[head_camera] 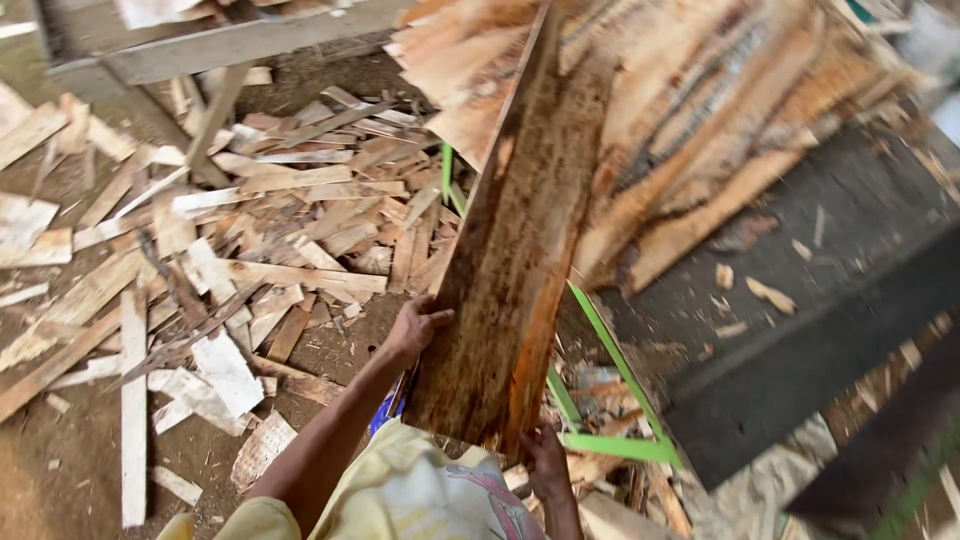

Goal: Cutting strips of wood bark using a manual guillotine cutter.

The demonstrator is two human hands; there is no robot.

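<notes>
A long brown wood slab (515,240) with dark stains and an orange edge stands tilted, its top leaning toward a heap of slabs (690,130). My left hand (415,328) grips its left edge low down. Under the slab's bottom end, my right hand (545,462) holds it from below. My yellow sleeve (400,495) shows at the bottom.
A dark conveyor belt (810,330) on a green metal frame (610,445) runs to the right, with wood chips on it. Many broken wood strips (250,250) litter the dirt ground on the left. A grey beam (210,45) crosses the top left.
</notes>
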